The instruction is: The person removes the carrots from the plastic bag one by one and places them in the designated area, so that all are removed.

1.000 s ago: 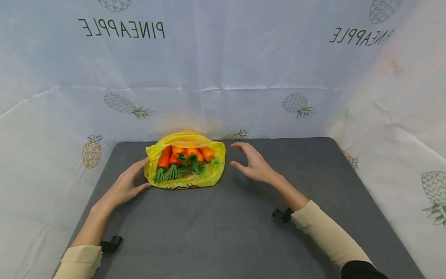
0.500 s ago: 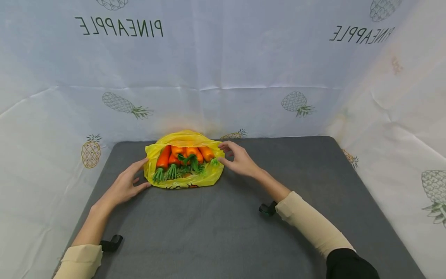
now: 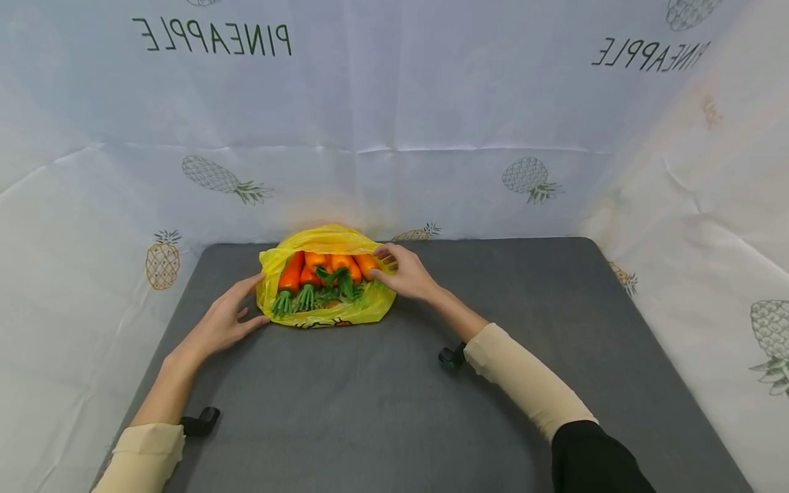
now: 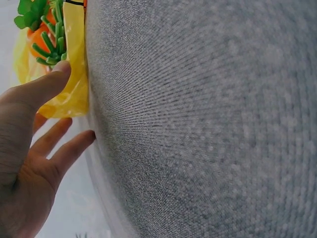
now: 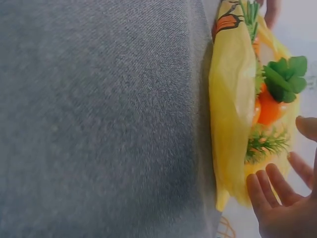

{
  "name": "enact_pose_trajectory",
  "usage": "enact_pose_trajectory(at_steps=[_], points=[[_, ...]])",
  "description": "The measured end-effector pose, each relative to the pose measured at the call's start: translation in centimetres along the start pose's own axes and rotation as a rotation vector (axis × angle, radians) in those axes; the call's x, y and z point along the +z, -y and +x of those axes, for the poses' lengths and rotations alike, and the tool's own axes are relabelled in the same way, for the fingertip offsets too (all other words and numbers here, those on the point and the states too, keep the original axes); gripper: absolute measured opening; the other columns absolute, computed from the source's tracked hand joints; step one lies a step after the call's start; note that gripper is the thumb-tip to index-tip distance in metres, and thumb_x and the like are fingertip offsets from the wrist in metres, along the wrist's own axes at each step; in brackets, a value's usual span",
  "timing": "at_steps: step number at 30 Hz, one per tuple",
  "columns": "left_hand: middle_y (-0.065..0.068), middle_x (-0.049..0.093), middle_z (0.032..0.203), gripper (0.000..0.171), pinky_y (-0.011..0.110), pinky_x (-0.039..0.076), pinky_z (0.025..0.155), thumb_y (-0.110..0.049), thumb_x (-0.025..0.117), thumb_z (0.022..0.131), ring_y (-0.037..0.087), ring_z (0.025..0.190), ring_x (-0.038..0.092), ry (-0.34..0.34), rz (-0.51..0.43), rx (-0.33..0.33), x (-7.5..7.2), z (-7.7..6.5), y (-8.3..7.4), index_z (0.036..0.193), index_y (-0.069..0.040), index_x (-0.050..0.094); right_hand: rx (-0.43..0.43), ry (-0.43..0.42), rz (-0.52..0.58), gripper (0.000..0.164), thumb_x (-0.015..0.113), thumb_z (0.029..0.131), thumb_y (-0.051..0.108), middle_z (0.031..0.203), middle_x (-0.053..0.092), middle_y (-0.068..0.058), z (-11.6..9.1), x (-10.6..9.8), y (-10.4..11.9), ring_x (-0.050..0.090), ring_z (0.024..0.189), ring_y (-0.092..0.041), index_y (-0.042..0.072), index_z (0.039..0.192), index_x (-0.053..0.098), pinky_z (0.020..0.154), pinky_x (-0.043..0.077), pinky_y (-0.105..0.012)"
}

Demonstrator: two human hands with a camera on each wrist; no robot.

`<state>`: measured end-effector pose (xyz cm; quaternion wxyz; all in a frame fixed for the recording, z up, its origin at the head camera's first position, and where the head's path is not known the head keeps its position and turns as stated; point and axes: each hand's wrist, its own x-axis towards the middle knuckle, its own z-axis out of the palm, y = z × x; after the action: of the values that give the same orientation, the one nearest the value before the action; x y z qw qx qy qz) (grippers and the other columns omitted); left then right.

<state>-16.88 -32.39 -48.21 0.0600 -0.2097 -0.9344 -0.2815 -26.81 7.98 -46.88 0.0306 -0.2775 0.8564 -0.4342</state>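
A yellow plastic bag (image 3: 333, 237) lies at the back of the table with its mouth gaping. Several orange carrots (image 3: 291, 272) fill it, their green tops pointing toward me; the right wrist view shows broad leaves (image 5: 286, 77) and a feathery top (image 5: 267, 144). My left hand (image 3: 223, 320) stays at the bag's left side, thumb at the near corner and fingers along the edge, spread apart. At the right end, my right hand (image 3: 408, 275) reaches over the bag's rim, thumb and fingers apart around the rightmost carrot (image 3: 366, 266).
The table has a dark grey cloth top (image 3: 345, 404). A white curtain (image 3: 431, 103) with pineapple prints hangs right behind its back edge and down both sides. A black camera mount (image 3: 200, 422) sticks out from the left wrist, another (image 3: 453, 356) from the right.
My right hand has moved left from beside the bag to over its right rim, now overlapping the rightmost carrot. The left hand has barely moved.
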Motion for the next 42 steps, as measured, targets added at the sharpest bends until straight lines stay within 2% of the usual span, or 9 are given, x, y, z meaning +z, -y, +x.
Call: enact_pose_trajectory(at_steps=[9,17,29,34,42], points=[[0.034,0.046,0.161,0.091,0.066,0.061,0.090,-0.005,0.088,0.090,0.054,0.136,0.057,0.014,-0.006,-0.018,-0.1,0.1,-0.1,0.166,0.002,0.038,0.024,-0.030,-0.111,0.045,0.077,0.103,0.028,0.139,0.069,-0.018,1.1,1.6,-0.3,0.070,0.125,-0.034,0.004,0.140,0.067,0.109,0.058,-0.047],[0.034,0.046,0.160,0.091,0.068,0.061,0.091,-0.005,0.088,0.091,0.055,0.136,0.058,0.024,-0.008,-0.036,0.0,0.3,-0.2,0.166,0.002,0.037,0.045,-0.070,-0.128,0.039,0.080,0.100,0.023,0.132,0.073,-0.017,1.3,2.4,-0.3,0.071,0.117,-0.033,0.006,0.135,0.072,0.102,0.060,-0.049],[0.033,0.052,0.154,0.088,0.067,0.061,0.092,-0.009,0.088,0.092,0.053,0.133,0.060,0.033,-0.011,-0.054,0.0,0.2,-0.2,0.164,0.004,0.040,0.064,-0.058,-0.193,0.049,0.082,0.099,0.025,0.141,0.073,-0.014,1.5,3.1,-0.4,0.072,0.117,-0.033,0.010,0.144,0.069,0.093,0.060,-0.049],[0.033,0.053,0.152,0.087,0.066,0.062,0.090,-0.009,0.089,0.091,0.053,0.131,0.062,0.016,-0.008,-0.031,-0.1,0.1,-0.2,0.163,0.005,0.041,0.075,-0.095,-0.226,0.053,0.085,0.097,0.029,0.141,0.074,-0.013,1.6,3.4,-0.4,0.072,0.117,-0.033,0.012,0.144,0.069,0.090,0.060,-0.048],[0.033,0.056,0.148,0.086,0.061,0.064,0.084,-0.007,0.089,0.090,0.052,0.126,0.065,-0.009,0.020,0.021,0.1,0.0,0.0,0.161,0.007,0.043,0.117,-0.146,-0.216,0.048,0.083,0.098,0.028,0.138,0.076,-0.012,1.3,3.5,-0.4,0.074,0.109,-0.030,0.014,0.143,0.071,0.088,0.061,-0.046]])
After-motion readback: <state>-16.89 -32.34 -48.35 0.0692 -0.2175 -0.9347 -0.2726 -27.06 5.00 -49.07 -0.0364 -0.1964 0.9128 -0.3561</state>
